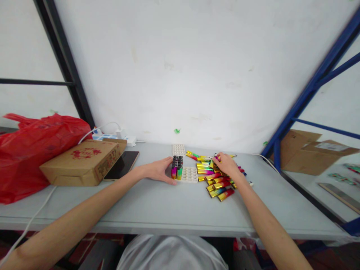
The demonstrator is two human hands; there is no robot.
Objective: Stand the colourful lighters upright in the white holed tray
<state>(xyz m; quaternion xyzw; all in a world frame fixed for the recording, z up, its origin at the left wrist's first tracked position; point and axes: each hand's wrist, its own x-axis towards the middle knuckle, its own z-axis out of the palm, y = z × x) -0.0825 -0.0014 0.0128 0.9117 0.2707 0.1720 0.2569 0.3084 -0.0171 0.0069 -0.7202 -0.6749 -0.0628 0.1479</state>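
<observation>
My left hand (161,170) lies on the table at the left end of a white tray with round holes (190,174), its thumb and fingers spread around that end. Several lighters (177,167) with black tops stand upright in two columns there, one column purple-red and one green at the front. Over a loose pile of shiny gold, red and multicoloured lighters (216,185), my right hand (225,163) has its fingers closed around a lighter (212,164). The fingers partly hide that lighter.
A second white holed tray (178,149) lies behind, near the wall. On the left are a dark phone or tablet (123,165), a cardboard box (84,159), a red plastic bag (36,150) and a power strip (131,141). A blue metal frame (298,108) rises at the right.
</observation>
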